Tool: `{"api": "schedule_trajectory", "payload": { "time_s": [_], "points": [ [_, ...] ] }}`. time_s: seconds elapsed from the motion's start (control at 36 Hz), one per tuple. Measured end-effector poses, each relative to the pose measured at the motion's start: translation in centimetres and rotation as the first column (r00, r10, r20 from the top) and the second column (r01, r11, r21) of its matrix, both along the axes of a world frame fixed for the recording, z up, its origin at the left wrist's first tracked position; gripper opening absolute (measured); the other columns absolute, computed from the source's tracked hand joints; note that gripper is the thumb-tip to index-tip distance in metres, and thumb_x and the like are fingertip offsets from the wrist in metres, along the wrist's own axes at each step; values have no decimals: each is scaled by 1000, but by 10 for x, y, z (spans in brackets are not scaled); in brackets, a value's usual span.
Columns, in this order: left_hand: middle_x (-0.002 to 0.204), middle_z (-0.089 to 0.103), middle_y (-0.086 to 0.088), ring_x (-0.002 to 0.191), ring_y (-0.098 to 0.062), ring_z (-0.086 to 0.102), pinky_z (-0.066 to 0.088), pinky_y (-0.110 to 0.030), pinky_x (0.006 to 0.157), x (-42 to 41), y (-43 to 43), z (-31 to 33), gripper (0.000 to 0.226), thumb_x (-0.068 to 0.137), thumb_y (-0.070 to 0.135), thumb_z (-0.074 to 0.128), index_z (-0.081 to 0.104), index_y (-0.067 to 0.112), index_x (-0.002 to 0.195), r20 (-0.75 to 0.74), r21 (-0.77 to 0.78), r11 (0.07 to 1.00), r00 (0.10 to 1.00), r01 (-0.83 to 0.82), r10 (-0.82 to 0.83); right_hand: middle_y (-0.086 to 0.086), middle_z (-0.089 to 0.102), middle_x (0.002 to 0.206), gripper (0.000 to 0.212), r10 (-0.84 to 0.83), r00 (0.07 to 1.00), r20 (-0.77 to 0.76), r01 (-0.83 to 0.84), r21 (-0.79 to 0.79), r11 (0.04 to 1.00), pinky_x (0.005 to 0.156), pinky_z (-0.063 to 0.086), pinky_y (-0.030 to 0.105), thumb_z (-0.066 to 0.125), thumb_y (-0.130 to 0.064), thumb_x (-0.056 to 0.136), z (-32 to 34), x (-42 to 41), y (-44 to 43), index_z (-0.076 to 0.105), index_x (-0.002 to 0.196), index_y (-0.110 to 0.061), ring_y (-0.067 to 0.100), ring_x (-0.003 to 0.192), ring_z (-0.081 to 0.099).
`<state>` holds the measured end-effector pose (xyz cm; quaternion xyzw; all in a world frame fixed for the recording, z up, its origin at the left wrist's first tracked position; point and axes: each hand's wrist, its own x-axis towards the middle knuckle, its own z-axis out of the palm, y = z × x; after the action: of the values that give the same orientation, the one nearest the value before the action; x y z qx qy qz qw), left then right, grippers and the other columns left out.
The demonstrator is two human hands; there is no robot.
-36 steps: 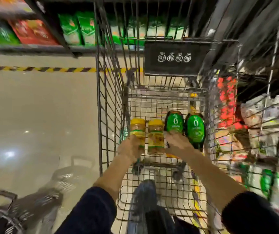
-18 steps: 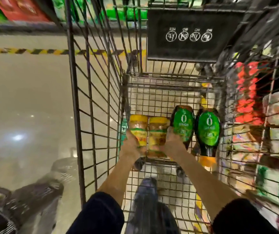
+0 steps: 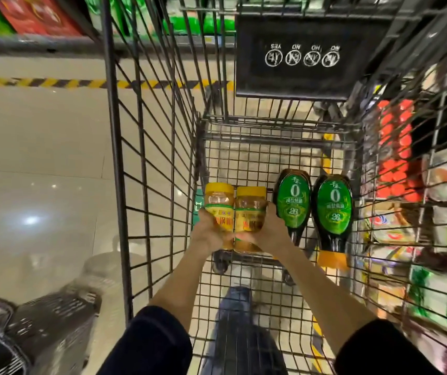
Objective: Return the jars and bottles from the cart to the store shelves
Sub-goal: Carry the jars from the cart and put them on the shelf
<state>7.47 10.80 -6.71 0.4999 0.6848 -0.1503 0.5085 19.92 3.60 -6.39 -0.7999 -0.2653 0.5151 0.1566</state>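
2 jars with yellow lids sit side by side, touching, at centre frame, low inside the cart. Left jar: amber contents, yellow and red label. Right jar: same make. Left hand is wrapped around the lower left side of the left jar, fingers closed on it. Right hand is clamped on the right side of the right jar, thumb across the label. Whether the jars rest on the cart floor or are lifted clear: cannot tell.

Just right of the jars lie 2 dark bottles with green oval labels, each marked "0", caps pointing toward the bottom of the frame. Left bottle is near the right hand; contact cannot be judged. Right bottle lies beside it, its yellow cap at lower right of centre.

The wire cart fills the middle of the frame; a black placard with 4 round white icons hangs at its far end, top centre. Dark sleeves cover both forearms at the bottom edge. Store shelves with blurred packages run down the right edge; more packaged goods along the top left. Pale tiled floor with a yellow-black striped line fills the left.
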Motion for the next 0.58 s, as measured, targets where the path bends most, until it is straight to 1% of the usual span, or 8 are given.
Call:
{"api": "schedule_trajectory", "payload": {
  "time_s": [0.08,0.17,0.19,0.28,0.39,0.44,0.5,0.58],
  "points": [
    [123,56,-18,111,-35,56,48,-44,96,4,-1,18,77,70,12,80,35,5,132,41,3,999,998,-38,38,11,62,115,94,-8,1000,14,8,54,998,92,50,44,84,-31,60,7,7,0,28,132,-10,31,105,60],
    [131,51,-15,119,-35,52,55,-17,72,11,-2,36,55,88,6,62,35,4,136,135,21,988,980,-153,149,6,63,115,90,-19,1000,-14,21,99,995,92,48,37,85,-29,59,20,18,0,32,130,-14,26,107,59],
    [131,52,-16,118,-35,53,55,-17,72,12,-2,41,55,87,6,63,36,5,135,143,38,989,980,-145,138,5,63,116,92,-19,1000,-13,21,123,992,92,47,35,86,-32,57,25,22,0,33,130,-15,25,108,59],
    [126,56,-18,111,-34,57,48,-45,96,16,-6,62,73,70,6,77,38,7,131,184,117,990,981,-83,60,1,65,114,93,-45,999,-15,47,196,980,93,48,33,87,-40,54,46,35,-2,36,130,-19,19,106,62],
    [115,60,-4,104,-21,61,53,-29,87,25,-7,104,66,72,-4,74,37,16,124,369,31,990,923,-135,114,2,67,111,95,-10,996,83,-13,274,962,87,50,29,85,-39,58,87,53,-3,34,135,-17,20,103,63],
    [111,62,-3,110,-25,60,51,-36,92,29,-8,124,64,72,0,75,39,17,122,428,38,992,899,-118,90,1,65,111,99,-20,992,122,-20,318,948,90,50,34,85,-43,55,111,62,-7,33,136,-18,18,103,60],
    [124,59,-8,116,-27,56,47,-43,98,31,-10,145,75,69,17,81,39,13,131,395,173,984,918,-32,-39,-3,64,110,97,-24,992,124,-24,369,929,90,50,36,83,-49,52,137,71,-12,36,132,-21,17,104,60],
    [110,60,-4,93,-1,62,51,-15,77,34,-15,188,65,72,9,78,40,6,126,474,286,958,874,-32,-112,-16,62,98,90,-71,993,92,26,420,907,89,52,36,86,-36,52,176,83,-24,37,128,-30,12,100,62]
  ]
}}
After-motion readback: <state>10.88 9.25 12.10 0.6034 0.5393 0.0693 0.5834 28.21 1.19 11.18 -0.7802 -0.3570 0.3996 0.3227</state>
